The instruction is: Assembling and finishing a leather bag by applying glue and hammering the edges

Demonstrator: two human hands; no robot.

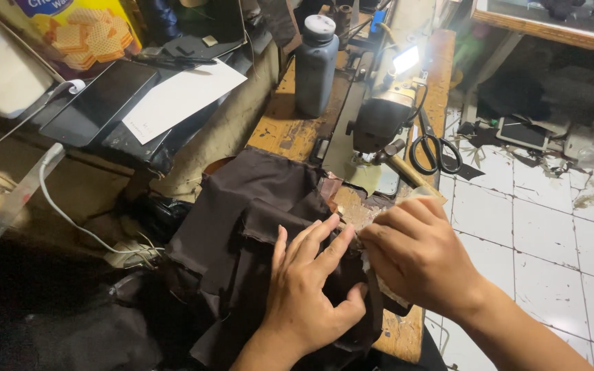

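Dark brown cloth point(242, 213) lies folded over the worn wooden sewing table point(280, 127), in front of the sewing machine point(383, 117). My left hand point(311, 282) lies flat on the cloth with fingers spread, pressing its folded edge. My right hand point(414, 251) is curled next to it, pinching the cloth's edge together with a pale strip of material point(421, 194) by the needle area. The fingertips of both hands meet at the fold.
Black-handled scissors point(434, 151) lie at the table's right edge. A grey plastic bottle point(315, 65) stands behind the machine. At left are a dark tablet point(97, 99), white paper point(180, 96), a white cable point(56, 199) and a clear ruler point(12, 203). White tiled floor point(544, 233) with scraps lies right.
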